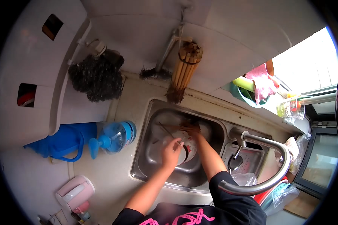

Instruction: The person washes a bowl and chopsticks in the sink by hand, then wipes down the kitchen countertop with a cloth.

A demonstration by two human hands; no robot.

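Both my hands are inside the left basin of the steel sink (139,165). My left hand (171,152) is closed, its fingers pinched round a thin chopstick (166,129) that slants toward the back left. Deeper in the basin is my right hand (190,130), in shadow near the dishes; its fingers are too dark to make out. Between the hands lies a white bowl (190,147) with red marks, partly covered by my left hand. Other pale dishes around it are blurred.
A curved steel faucet (287,157) arches over the right basin, close to my right arm. A blue pump bottle (114,138) and a pink kettle (76,191) stand left. A bamboo brush (187,65) hangs behind the sink. A teal basin (248,98) sits on the windowsill.
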